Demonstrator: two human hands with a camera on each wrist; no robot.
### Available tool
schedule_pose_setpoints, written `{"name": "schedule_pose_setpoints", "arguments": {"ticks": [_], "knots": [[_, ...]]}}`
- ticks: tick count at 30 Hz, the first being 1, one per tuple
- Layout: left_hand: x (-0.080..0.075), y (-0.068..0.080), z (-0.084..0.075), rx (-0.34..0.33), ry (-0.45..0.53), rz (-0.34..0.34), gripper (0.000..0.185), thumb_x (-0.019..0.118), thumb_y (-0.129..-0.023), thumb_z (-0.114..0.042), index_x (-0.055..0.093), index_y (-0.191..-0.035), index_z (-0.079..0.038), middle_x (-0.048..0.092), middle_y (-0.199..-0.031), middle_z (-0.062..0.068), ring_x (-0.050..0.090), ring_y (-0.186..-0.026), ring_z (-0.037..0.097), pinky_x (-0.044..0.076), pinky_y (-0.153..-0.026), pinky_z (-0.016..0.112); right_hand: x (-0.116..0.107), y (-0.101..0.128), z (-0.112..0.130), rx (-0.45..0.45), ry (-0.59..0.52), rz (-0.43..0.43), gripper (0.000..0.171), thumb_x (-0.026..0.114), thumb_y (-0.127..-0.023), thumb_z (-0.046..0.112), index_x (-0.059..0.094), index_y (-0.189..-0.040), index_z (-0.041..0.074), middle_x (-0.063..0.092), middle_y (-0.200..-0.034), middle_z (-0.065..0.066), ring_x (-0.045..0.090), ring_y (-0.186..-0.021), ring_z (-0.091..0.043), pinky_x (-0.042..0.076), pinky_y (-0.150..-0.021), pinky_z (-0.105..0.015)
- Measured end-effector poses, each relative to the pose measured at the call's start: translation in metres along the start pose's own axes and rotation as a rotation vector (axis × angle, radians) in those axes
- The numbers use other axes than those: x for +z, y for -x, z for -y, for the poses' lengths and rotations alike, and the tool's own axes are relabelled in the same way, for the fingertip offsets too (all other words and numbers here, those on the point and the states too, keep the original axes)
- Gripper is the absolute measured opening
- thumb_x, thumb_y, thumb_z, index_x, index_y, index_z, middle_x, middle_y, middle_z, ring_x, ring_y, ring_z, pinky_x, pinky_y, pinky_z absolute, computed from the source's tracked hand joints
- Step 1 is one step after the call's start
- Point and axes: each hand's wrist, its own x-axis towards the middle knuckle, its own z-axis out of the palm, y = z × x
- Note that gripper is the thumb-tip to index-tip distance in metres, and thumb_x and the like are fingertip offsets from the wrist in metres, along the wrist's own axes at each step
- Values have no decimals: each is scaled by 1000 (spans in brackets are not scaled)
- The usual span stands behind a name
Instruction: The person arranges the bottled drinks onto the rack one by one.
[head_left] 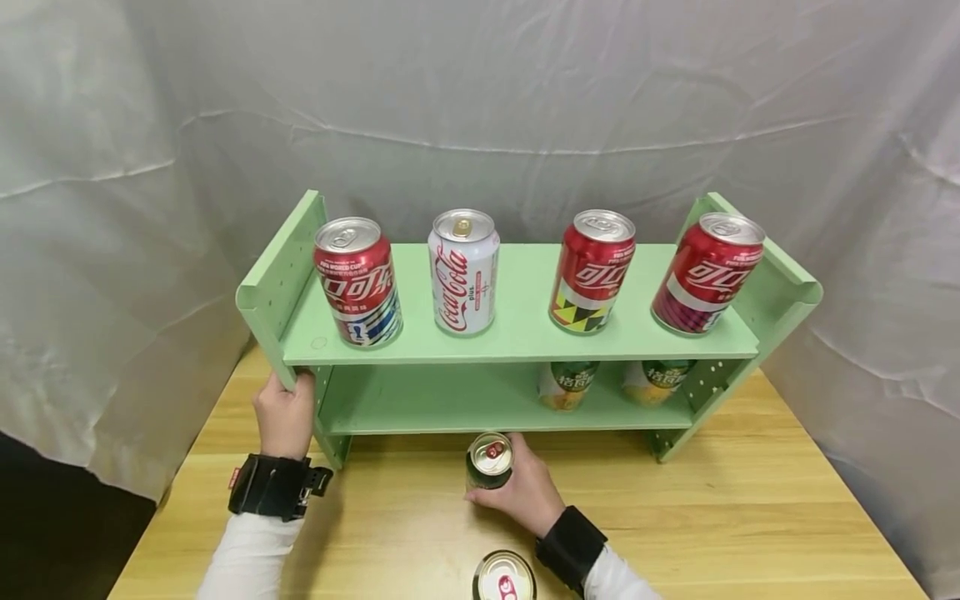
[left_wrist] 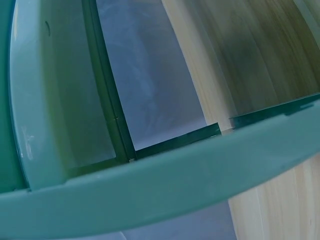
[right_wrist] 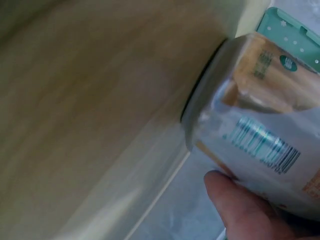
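Note:
My left hand grips the left side panel of a light green two-tier shelf, its fingertips hidden behind the panel. The left wrist view shows green shelf parts up close and no hand. In front of the lower tier, my right hand holds a drink can with a dark green top and red tab, thumb and fingers on opposite sides. In the right wrist view, the can shows a barcode and orange artwork beside my thumb. A similar can stands nearer me, cut off by the frame.
On the upper tier stand a red can at left, a white Coca-Cola can, and two more red cans, one mid-right and one far right. Two green-topped cans sit on the lower tier's right. Grey cloth hangs behind.

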Motion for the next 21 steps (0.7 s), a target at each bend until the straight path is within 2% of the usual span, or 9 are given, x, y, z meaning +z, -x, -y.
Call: {"name": "schedule_pose_setpoints", "arguments": {"ticks": [6,13,21], "knots": [[0,0,-1,-18,2,9,18,48,-86,-3,42,-69,-5,33,-53,-2,32,-47,8,28,-47,22,0,-1,1,19,-31,2,76,86,-60,31,46,-120,6,64,-103,-6,63,-94,-21,51,-81,-35],[0,1,0,-17,-2,3,18,49,-85,-2,43,-69,-5,33,-52,-2,32,-46,8,29,-46,22,-2,0,0,-4,-39,28,73,85,-62,29,47,-120,7,64,-102,-4,64,-92,-19,51,-80,-32],[1,-1,2,14,-7,-2,16,49,-85,-1,45,-70,-4,33,-52,-3,32,-46,7,28,-45,21,-4,-1,-3,-49,-45,51,72,87,-59,27,49,-118,9,65,-99,-1,64,-89,-16,51,-77,-30]]}}
